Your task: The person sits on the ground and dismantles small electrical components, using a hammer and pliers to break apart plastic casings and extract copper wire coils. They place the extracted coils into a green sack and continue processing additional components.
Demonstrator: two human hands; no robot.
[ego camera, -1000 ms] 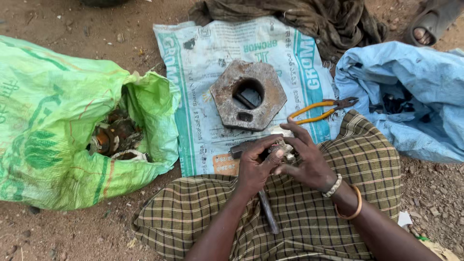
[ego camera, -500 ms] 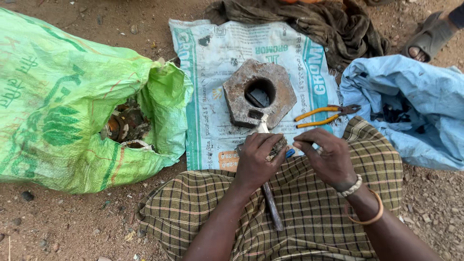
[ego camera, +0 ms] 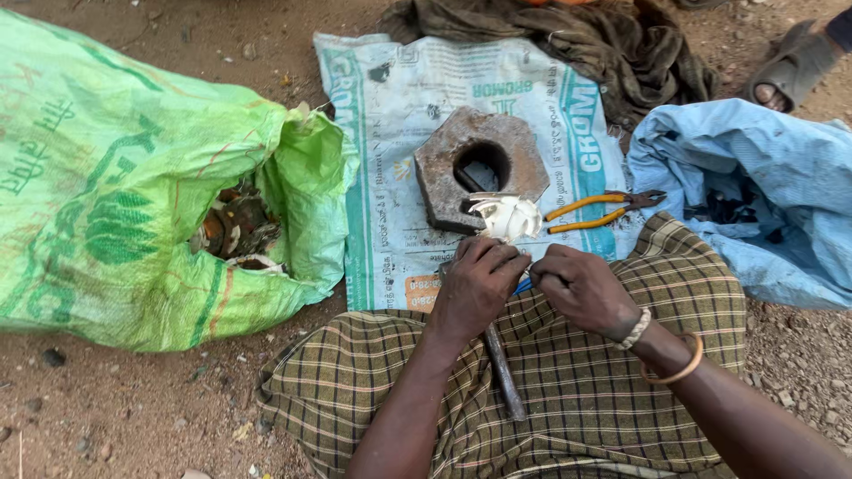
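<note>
My left hand (ego camera: 475,286) grips a small white plastic fan-like part (ego camera: 508,216), holding it up over my lap. My right hand (ego camera: 581,286) is closed on a thin blue-handled tool (ego camera: 523,285) whose tip meets the part between the two hands. A dark metal rod, likely a hammer handle (ego camera: 502,372), lies on my checked cloth below the hands. Just beyond the hands a large rusty hexagonal metal block (ego camera: 479,167) with a round hole rests on a printed white sack (ego camera: 399,142). Yellow-handled pliers (ego camera: 596,211) lie to its right.
An open green sack (ego camera: 133,195) with scrap metal parts (ego camera: 235,229) lies at left. A blue sack (ego camera: 754,186) is at right, a brown cloth (ego camera: 586,35) behind. Another person's sandalled foot (ego camera: 790,66) is at top right. Bare dirt lies around.
The hands have shifted slightly; the white fan-like part now stands raised and plainly visible in the left hand, where before it was mostly hidden between the fingers. The view has moved a little.
</note>
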